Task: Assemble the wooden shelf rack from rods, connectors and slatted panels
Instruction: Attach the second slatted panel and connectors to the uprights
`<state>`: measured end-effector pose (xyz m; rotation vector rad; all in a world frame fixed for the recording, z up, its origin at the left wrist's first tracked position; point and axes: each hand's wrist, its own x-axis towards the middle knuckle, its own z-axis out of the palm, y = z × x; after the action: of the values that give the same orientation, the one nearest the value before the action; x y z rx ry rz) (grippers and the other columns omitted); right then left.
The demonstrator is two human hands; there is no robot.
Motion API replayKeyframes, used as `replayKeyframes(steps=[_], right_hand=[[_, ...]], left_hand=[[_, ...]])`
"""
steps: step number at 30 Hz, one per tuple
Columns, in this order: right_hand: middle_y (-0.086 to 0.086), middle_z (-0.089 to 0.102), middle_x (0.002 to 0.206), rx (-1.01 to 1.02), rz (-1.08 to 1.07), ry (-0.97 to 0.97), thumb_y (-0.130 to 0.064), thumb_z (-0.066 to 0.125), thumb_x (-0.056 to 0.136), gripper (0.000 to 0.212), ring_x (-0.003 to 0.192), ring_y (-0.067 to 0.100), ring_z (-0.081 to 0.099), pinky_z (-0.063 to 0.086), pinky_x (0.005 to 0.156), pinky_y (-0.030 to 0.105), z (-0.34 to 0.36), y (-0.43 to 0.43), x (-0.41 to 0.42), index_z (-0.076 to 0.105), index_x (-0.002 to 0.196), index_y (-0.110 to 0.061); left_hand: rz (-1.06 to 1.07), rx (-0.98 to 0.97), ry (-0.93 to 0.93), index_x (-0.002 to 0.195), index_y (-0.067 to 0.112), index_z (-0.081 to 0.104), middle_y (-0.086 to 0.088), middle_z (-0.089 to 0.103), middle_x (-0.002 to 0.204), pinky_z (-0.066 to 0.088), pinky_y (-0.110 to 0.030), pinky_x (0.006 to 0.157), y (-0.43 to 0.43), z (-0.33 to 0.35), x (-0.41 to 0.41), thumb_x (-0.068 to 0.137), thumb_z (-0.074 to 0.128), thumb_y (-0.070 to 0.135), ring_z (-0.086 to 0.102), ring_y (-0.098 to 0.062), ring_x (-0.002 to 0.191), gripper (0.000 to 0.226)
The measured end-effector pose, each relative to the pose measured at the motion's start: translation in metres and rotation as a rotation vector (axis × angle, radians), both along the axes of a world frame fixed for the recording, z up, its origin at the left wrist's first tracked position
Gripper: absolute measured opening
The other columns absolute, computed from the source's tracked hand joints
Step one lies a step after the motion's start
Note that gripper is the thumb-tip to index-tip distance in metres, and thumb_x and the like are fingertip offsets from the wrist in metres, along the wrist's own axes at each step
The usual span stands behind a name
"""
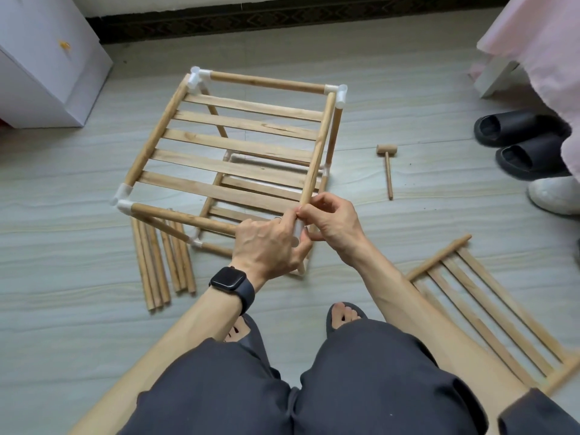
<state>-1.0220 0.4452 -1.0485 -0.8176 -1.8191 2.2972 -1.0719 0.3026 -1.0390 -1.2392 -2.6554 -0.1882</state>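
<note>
Half-built rack frame stands on the floor right in front of the seated person, top slatted panel already sitting between its rails, a lower tier visible underneath. Both hands work the near right corner: left hand has its grip wrapped round the white connector, fingers curled tight on it; right hand pinches the lower end of the side rod just above that connector, thumb and fingertips closed on the wood. Looks like seating the rod into the socket. Handling guess: rods are light, stiff, smooth bare wood, so they may twist in the fingers; best held near the end going in. The plastic connector is probably a tight push fit and could crack if levered sideways. Thin slats look like the weak part, so lift the frame by rods, not slats. The whole frame is likely wobbly until this corner locks. Room: loose rods lie on the floor touching the frame's near left foot, and could roll underfoot. Mallet lies to the right, near and reachable. Spare slatted panel rests beside the person's right leg. Black slippers, white cabinet and pink cloth hem in the sides; open floor behind the frame.
</note>
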Motion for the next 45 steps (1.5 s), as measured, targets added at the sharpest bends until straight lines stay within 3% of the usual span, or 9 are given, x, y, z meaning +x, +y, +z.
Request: replayKeyframes(steps=[9,13,16,19,24,28,31,36,45], right_hand=[[-0.001,0.073,0.074,0.076,-0.028,0.040,-0.033,0.084,0.073,0.023,0.070,0.013,0.070,0.060,0.066,0.029,-0.003,0.011,-0.002,0.075,0.084,-0.015],[0.001,0.076,0.082,0.260,-0.052,-0.019,-0.034,0.079,0.079,0.017,0.079,0.019,0.072,0.060,0.070,0.031,0.003,0.047,0.007,0.078,0.087,-0.019],[-0.010,0.076,0.092,0.602,-0.038,-0.168,-0.035,0.069,0.090,0.012,0.095,0.019,0.070,0.055,0.076,0.023,0.014,0.084,0.018,0.076,0.097,-0.028],[0.004,0.056,0.139,1.157,0.024,-0.260,-0.062,0.055,0.089,0.067,0.127,0.027,0.050,0.044,0.105,0.039,0.027,0.084,0.025,0.054,0.139,-0.017],[0.000,0.032,0.157,1.662,0.606,-0.445,-0.100,0.029,0.065,0.121,0.153,0.020,0.009,0.010,0.119,0.056,0.037,0.063,0.020,0.028,0.156,-0.020],[0.002,0.048,0.147,1.769,0.623,-0.446,-0.066,0.056,0.076,0.087,0.151,0.018,0.022,0.017,0.114,0.050,0.035,0.059,0.012,0.040,0.145,-0.016],[0.002,0.064,0.121,1.788,0.501,-0.344,-0.037,0.057,0.060,0.065,0.135,0.020,0.046,0.033,0.101,0.043,0.030,0.055,0.015,0.060,0.121,-0.014],[0.002,0.067,0.088,1.829,0.363,-0.174,-0.026,0.062,0.046,0.042,0.105,0.024,0.063,0.038,0.087,0.043,0.027,0.062,0.008,0.064,0.086,-0.014],[-0.001,0.066,0.104,1.832,0.488,-0.343,-0.028,0.050,0.057,0.046,0.121,0.021,0.054,0.026,0.099,0.044,0.032,0.063,-0.002,0.062,0.101,-0.018]], left_hand=[[-0.076,0.096,-0.075,0.096,0.013,0.057,0.000,0.060,0.070,0.045,-0.032,0.053,-0.003,0.001,-0.019,0.082,0.047,0.078,0.056,-0.020,0.060,0.067],[-0.119,0.046,-0.091,0.132,0.014,0.049,-0.010,0.061,0.123,0.052,-0.042,0.085,-0.030,0.010,-0.045,0.076,0.065,0.070,0.061,-0.029,0.103,0.081],[0.022,-0.125,-0.029,0.143,0.015,0.047,-0.009,0.056,0.139,0.039,-0.050,0.107,-0.061,0.020,-0.077,0.073,0.071,0.066,0.052,-0.031,0.127,0.090],[0.097,-0.335,-0.047,0.146,0.021,0.038,-0.002,0.057,0.135,0.019,-0.050,0.116,-0.074,0.021,-0.092,0.076,0.057,0.073,0.049,-0.024,0.131,0.089],[0.093,-0.384,-0.025,0.147,0.022,0.041,-0.003,0.062,0.128,0.024,-0.058,0.114,-0.078,0.015,-0.093,0.075,0.047,0.077,0.057,-0.026,0.122,0.090],[0.092,-0.378,-0.065,0.135,0.022,0.049,-0.003,0.061,0.121,0.045,-0.044,0.095,-0.090,0.016,-0.095,0.075,0.055,0.057,0.060,-0.026,0.109,0.070],[0.119,-0.335,-0.053,0.118,0.016,0.060,-0.005,0.065,0.102,0.050,-0.042,0.075,-0.089,0.015,-0.091,0.068,0.066,0.033,0.062,-0.028,0.087,0.053],[0.112,-0.252,-0.003,0.104,0.015,0.065,-0.004,0.065,0.085,0.050,-0.041,0.066,-0.088,0.012,-0.092,0.055,0.072,0.024,0.062,-0.028,0.074,0.050],[0.144,-0.232,-0.017,0.096,0.017,0.065,-0.002,0.062,0.078,0.046,-0.038,0.063,-0.082,0.014,-0.090,0.060,0.068,0.025,0.059,-0.026,0.069,0.036]])
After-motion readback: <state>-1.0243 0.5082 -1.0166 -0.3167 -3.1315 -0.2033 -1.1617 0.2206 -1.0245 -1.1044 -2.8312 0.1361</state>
